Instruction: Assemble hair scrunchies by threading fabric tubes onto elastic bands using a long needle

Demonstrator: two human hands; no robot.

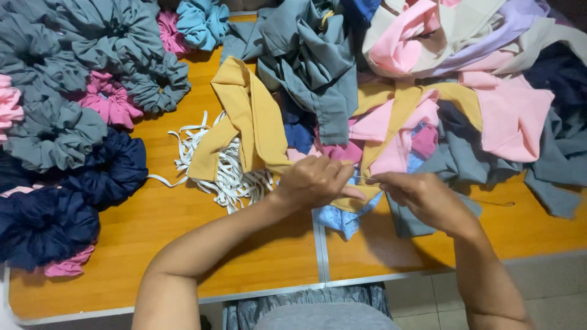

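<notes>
Currently I log: left hand (315, 181) and right hand (422, 194) both pinched shut on mustard fabric strip (257, 119) at table (153, 226) centre; threading step judged underway; next needs steady pull.

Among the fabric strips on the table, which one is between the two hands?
The mustard-yellow strip: it alone runs down to the left hand and right hand. The grey, pink and blue pieces lie untouched behind.

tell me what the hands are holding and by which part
Both hands, left hand and right hand, pinch the near end of a mustard-yellow fabric strip between their fingertips.
</notes>
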